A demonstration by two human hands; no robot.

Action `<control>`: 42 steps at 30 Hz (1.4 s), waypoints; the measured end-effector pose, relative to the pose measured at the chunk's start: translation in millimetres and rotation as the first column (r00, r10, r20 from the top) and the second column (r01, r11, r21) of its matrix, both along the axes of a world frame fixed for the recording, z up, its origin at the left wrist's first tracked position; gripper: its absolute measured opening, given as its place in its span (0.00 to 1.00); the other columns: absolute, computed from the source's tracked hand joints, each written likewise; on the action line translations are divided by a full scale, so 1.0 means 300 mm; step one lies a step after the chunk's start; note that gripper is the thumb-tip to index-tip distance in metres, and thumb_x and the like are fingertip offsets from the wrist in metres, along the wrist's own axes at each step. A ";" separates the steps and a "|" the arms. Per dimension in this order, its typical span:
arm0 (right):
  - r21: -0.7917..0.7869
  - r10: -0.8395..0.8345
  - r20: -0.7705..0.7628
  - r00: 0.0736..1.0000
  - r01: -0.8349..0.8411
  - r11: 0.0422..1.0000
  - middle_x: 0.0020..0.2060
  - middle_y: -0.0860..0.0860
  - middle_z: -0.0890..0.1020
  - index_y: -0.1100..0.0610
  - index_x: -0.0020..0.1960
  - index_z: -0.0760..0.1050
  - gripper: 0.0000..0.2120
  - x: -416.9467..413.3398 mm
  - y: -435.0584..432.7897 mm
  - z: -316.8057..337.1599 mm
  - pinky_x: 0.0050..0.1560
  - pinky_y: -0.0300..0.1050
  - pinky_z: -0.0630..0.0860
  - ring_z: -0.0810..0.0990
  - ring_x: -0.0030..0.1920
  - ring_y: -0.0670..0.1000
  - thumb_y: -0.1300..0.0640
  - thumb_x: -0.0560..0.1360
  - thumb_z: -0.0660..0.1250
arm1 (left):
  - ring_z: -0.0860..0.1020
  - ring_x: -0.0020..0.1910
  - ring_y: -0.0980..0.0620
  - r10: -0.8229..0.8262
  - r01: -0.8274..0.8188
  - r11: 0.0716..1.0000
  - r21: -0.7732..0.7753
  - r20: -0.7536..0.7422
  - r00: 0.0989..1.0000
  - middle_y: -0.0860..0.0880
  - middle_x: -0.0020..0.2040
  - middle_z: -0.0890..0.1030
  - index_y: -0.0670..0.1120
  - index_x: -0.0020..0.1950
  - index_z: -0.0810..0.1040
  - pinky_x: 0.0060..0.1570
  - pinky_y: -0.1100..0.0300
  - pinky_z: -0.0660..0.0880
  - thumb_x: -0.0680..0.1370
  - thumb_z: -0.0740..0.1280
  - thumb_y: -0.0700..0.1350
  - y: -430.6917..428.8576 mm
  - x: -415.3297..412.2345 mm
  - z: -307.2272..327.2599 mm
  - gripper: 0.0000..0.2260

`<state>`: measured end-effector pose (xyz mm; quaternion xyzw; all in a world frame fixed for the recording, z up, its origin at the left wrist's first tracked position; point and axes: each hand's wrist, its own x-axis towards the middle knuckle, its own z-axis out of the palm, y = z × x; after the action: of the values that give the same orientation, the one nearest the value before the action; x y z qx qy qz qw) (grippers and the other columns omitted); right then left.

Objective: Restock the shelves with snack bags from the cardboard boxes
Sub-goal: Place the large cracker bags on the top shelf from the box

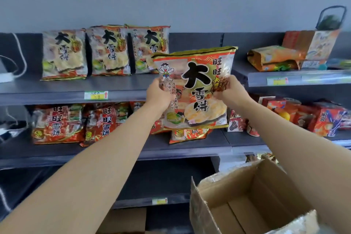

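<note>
Red-gold snack bag point(197, 89) upright before top shelf point(66, 89), open cardboard box point(245, 195) below

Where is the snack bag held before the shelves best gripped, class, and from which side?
At its side edges near mid-height, left hand and right hand each from its own side: the snack bag is wide, flat and upright, so edge grips should steady it.
</note>
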<state>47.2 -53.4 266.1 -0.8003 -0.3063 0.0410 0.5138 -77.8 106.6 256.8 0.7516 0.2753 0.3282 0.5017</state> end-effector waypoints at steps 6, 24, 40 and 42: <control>0.254 0.050 0.069 0.996 -0.066 0.965 0.52 0.47 0.77 0.57 0.69 0.64 0.23 0.052 0.218 0.140 0.48 0.42 0.73 0.76 0.51 0.48 0.63 0.76 0.66 | 0.76 0.60 0.46 0.109 -0.116 0.991 0.067 0.100 0.989 0.45 0.68 0.73 0.46 0.74 0.65 0.52 0.57 0.75 0.74 0.71 0.37 0.196 0.038 0.174 0.31; 0.262 -0.038 0.046 0.998 0.025 0.965 0.57 0.50 0.79 0.54 0.70 0.65 0.23 0.803 0.622 0.181 0.59 0.55 0.76 0.78 0.58 0.53 0.62 0.76 0.65 | 0.75 0.48 0.51 -0.096 0.091 0.995 -0.048 -0.094 0.991 0.50 0.59 0.72 0.55 0.78 0.47 0.55 0.50 0.77 0.78 0.64 0.35 0.557 0.735 0.265 0.37; 0.136 -0.132 -0.045 0.990 0.137 0.981 0.58 0.53 0.78 0.51 0.68 0.62 0.23 1.015 0.817 0.091 0.65 0.61 0.69 0.71 0.63 0.60 0.57 0.74 0.62 | 0.75 0.59 0.42 0.070 -0.027 0.990 0.139 -0.318 0.945 0.43 0.65 0.72 0.42 0.73 0.62 0.56 0.48 0.78 0.74 0.70 0.41 0.758 1.012 0.169 0.30; 0.096 -0.147 -0.033 0.989 0.149 0.984 0.58 0.54 0.78 0.51 0.67 0.62 0.22 1.012 0.822 0.095 0.65 0.60 0.69 0.71 0.62 0.61 0.56 0.74 0.61 | 0.76 0.58 0.42 0.074 -0.034 0.990 0.137 -0.298 0.952 0.44 0.64 0.73 0.42 0.70 0.66 0.56 0.48 0.78 0.74 0.69 0.41 0.770 1.020 0.166 0.25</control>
<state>350.8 193.3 294.6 -0.7940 -0.2410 -0.0022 0.5581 228.3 337.4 306.6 0.8162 0.3472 0.2405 0.3943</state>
